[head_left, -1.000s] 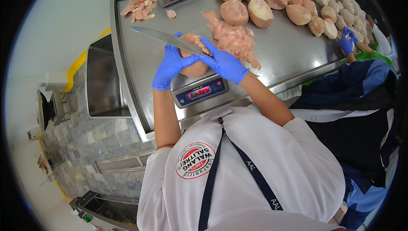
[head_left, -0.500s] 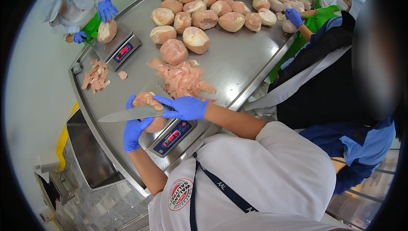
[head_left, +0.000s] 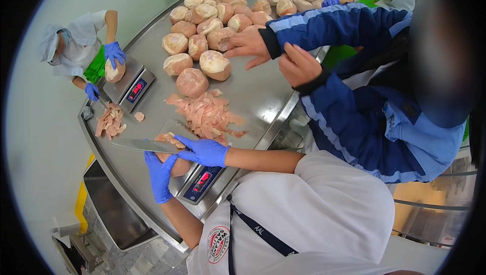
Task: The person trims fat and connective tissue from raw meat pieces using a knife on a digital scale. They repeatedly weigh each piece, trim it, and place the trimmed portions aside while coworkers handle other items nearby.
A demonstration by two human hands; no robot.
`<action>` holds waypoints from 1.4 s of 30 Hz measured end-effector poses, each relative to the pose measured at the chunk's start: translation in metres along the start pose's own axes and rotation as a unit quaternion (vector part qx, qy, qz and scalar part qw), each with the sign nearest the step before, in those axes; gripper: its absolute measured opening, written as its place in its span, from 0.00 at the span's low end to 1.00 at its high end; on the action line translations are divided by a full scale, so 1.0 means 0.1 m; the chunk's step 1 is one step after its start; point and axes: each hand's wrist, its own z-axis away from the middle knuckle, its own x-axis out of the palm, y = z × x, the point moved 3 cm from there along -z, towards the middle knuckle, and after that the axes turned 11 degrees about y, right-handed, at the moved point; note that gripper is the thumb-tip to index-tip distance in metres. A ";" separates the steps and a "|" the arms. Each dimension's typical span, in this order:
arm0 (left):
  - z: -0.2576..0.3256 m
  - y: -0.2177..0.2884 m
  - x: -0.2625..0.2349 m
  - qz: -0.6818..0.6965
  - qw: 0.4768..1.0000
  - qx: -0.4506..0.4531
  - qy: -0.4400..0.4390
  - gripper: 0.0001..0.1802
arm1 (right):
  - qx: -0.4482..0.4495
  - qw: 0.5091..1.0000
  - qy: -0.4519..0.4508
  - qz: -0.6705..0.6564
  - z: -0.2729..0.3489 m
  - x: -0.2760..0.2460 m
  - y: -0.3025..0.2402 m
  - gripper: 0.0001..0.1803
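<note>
Since half a second back: same grip, same spot, only the view swung round, so cutting on the scale goes on. Left hand (head_left: 161, 174) in blue glove wrapped around the pale round meat lump (head_left: 178, 166) on the small steel digital scale (head_left: 198, 181). Right hand (head_left: 205, 152) closed on the long steel knife (head_left: 147, 145), blade flat across the lump, forearm reaching leftward over the steel tabletop (head_left: 253, 95). Pink meat trimmings (head_left: 207, 115) heaped just beyond.

Single head-worn fisheye view, looks steeply down from above wearer's chest. Steel counter (head_left: 263, 98) runs toward 11 o'clock, close range. Edges bend near rim; dark vignette surrounds.
</note>
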 end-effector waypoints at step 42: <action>0.25 0.36 0.09 -0.099 0.993 -0.055 0.036 0.63 | 0.048 0.998 -0.014 -0.030 -0.05 -0.29 0.18 0.44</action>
